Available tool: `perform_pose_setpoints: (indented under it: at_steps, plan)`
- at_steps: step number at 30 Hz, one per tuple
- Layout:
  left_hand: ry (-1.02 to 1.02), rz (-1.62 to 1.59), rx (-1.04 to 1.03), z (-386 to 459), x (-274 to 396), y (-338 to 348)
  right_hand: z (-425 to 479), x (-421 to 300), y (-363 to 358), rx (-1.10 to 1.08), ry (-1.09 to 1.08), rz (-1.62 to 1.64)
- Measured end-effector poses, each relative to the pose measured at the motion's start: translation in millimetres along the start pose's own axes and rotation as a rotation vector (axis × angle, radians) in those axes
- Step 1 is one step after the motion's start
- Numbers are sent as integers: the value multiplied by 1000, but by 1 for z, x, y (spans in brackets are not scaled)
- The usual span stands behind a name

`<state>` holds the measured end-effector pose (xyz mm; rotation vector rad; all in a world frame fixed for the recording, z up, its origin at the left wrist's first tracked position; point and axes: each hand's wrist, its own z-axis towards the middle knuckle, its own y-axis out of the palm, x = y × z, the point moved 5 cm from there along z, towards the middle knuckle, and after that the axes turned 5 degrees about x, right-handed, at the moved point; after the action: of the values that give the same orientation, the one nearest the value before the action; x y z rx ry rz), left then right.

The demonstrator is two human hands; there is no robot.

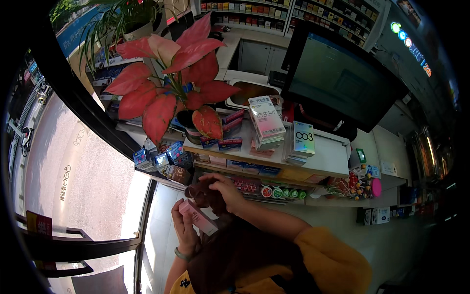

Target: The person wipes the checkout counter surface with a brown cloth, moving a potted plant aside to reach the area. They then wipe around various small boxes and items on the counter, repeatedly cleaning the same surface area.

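Note:
My left hand [186, 228] holds a slim pink carton [198, 217] in front of my body, its fingers along one side and thumb across the face. The carton is tilted and bears writing. My right hand [227, 194] grips a bunched dark brown cloth [206, 196] just above and right of the carton. Cloth and carton nearly meet; whether they touch, I cannot tell. Beyond my hands, small boxes [179, 153] lie heaped on a low shelf end. On the counter [326, 152] stand a stack of white-and-pink boxes [267, 119] and a stack of iridescent boxes [303, 139].
A potted plant with red leaves [161, 110] overhangs the counter's left end. Behind the stacks stands a large monitor [341, 81]. Round tubs [282, 193] line a lower shelf. A glass door with a dark frame [88, 248] is at left. Toys [361, 187] sit at right.

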<state>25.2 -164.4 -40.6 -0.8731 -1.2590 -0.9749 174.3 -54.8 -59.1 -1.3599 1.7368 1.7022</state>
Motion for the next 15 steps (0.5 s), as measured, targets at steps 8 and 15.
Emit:
perform_pose_setpoints:
  at_steps: [8, 15]
  plan:
    - [52, -155, -292, 17, 47, 114, -110, -75, -46, -234, -27, -1100]
    - [69, -364, -458, 2, 82, 198, -166, -135, -86, -73, -335, -1019]
